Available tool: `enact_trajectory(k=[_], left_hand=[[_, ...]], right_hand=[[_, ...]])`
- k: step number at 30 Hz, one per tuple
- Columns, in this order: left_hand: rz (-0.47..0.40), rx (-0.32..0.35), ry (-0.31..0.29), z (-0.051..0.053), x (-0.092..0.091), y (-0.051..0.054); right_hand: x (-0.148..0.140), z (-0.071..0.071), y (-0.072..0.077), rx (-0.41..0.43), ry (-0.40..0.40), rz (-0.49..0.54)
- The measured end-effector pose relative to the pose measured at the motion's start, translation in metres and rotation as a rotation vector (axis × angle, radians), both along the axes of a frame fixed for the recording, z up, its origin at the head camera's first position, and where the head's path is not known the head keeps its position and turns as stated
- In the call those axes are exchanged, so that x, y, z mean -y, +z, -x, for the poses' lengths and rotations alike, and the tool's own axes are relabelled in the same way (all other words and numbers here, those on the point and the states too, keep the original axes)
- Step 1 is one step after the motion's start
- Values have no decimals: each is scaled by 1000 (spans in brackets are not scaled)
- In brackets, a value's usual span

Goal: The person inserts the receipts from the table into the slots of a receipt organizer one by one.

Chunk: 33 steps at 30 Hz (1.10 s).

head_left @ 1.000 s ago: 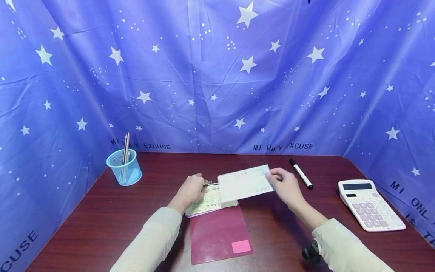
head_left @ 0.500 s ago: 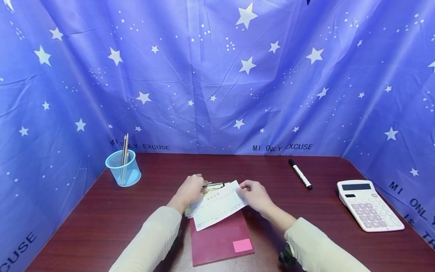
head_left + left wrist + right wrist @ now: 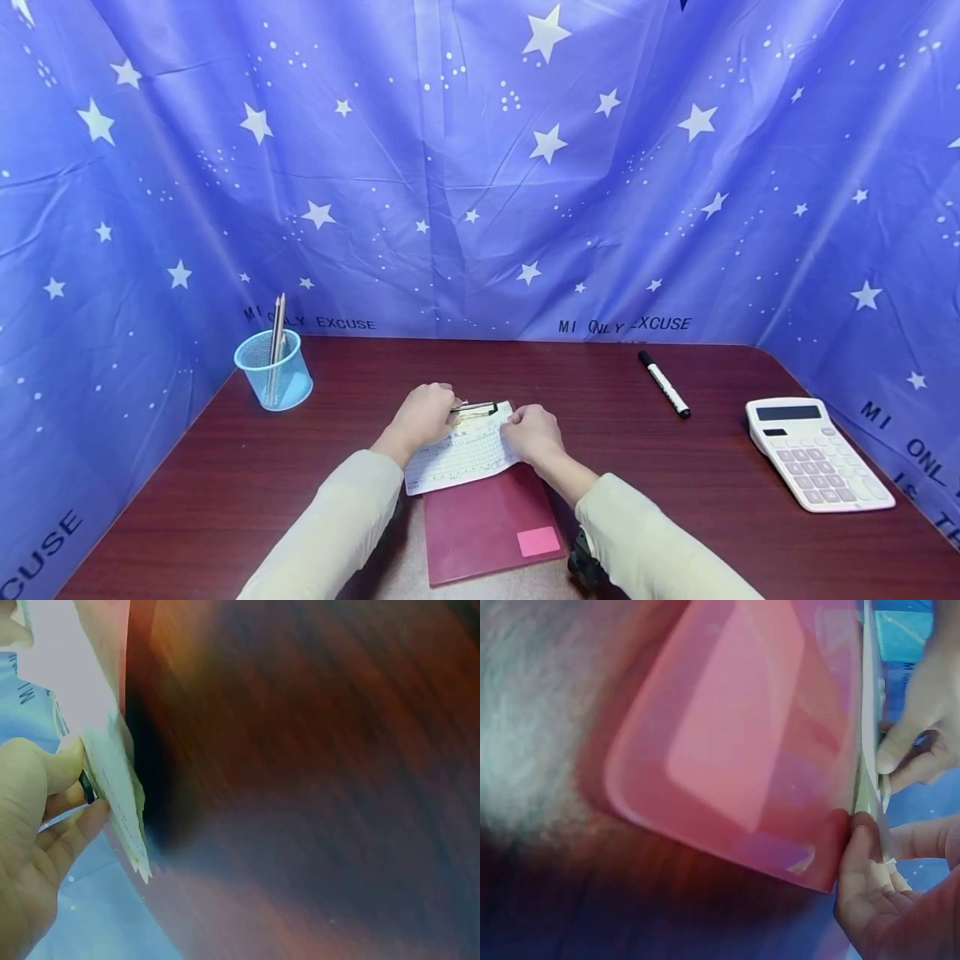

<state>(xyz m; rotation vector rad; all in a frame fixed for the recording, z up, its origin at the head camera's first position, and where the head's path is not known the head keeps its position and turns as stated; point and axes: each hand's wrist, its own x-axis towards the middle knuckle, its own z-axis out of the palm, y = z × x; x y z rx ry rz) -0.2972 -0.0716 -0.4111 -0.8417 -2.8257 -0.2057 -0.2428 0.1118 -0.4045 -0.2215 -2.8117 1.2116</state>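
A dark red clipboard [image 3: 480,537] with a pink label [image 3: 538,542] lies near the front of the table. Across its upper part is a white printed form [image 3: 453,467], over yellowish sheets that are mostly covered. My left hand [image 3: 422,419] pinches the metal clip [image 3: 480,407] at the clipboard's top; in the left wrist view its thumb and fingers close around the clip's dark end [image 3: 88,787]. At the form's right edge, my right hand [image 3: 534,435] pinches the paper. The right wrist view shows its fingers [image 3: 859,855] by the clipboard's edge.
A blue mesh pen cup [image 3: 276,375] with pencils [image 3: 277,329] stands at the back left. Towards the right lie a black-and-white marker [image 3: 664,383] and a white calculator [image 3: 817,454]. A blue star-printed curtain [image 3: 480,167] surrounds the table [image 3: 360,367].
My right hand has brought the white form from the right, leftward and down over the clipboard's sheets, turning it into line with them. My left hand has stayed at the clip.
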Motion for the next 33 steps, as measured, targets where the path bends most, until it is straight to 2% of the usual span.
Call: enact_trajectory(k=[3,7,9,14,17,25,33], left_hand=[[15,-5,-3,2,-1,3],[5,5,-46,5,1,10],[-7,30,-68,6,2,14],[1,112,-68,9,4,21],[6,120,-72,10,4,23],[30,81,-69,12,4,21],[18,62,-96,15,3,17]], right_hand=[[1,2,-5,18,-21,39],[2,4,-9,35,-53,101],[4,6,-10,36,-63,95],[7,9,-11,53,-72,52],[9,10,-10,71,-84,39],[10,12,-10,106,-119,-2],[9,13,-10,113,-124,-8]])
